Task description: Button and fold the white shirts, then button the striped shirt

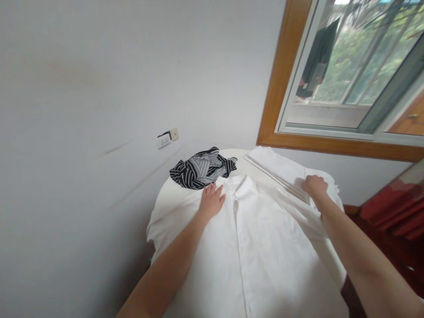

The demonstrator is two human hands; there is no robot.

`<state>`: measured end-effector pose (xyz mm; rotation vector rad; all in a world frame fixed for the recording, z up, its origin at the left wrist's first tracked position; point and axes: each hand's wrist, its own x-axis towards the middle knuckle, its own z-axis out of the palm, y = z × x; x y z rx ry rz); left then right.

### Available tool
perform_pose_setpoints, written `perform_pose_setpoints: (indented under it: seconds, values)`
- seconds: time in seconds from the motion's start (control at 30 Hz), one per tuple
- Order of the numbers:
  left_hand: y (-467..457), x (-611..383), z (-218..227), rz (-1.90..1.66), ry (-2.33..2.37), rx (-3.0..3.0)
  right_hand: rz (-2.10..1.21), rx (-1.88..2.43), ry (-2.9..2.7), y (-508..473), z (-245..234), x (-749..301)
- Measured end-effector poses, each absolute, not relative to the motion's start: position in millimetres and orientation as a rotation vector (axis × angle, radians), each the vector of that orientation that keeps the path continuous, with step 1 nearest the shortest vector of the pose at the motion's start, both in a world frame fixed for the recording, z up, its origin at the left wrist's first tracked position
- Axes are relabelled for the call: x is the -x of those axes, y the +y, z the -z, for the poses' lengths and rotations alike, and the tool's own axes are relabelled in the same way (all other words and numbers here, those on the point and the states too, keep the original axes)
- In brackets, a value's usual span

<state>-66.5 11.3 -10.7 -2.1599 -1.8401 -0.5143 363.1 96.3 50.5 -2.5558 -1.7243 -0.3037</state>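
A white collared shirt lies spread front up over a round white table, its collar toward the wall and its front placket running down the middle. My left hand rests on the shirt beside the collar, fingers stretched out. At the right side, my right hand has its fingers curled down on white cloth that lies folded in flat layers along the table's edge. Where the folded cloth meets the shirt's sleeve is hard to make out.
A crumpled black-and-white striped garment lies on the table beyond the collar. Behind it stands a white wall with a power socket. A wood-framed window is at the upper right, with red fabric below it.
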Motion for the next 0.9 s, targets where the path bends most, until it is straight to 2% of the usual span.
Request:
perform_pose_setpoints:
  seconds: [0.23,0.6,0.9]
  values:
    - [23.2,72.0,14.3,0.497,-1.69,2.179,0.212,2.55,-1.651,82.0,-65.2,-349.2]
    - [50.2,88.1,27.4,0.537,-1.412,2.183,0.158,2.478,-1.572,114.7,-55.5,-373.2]
    - [51.9,88.6,29.2,0.479,-1.429,2.142,0.283,2.499,-1.331,97.0,-67.5,-434.7]
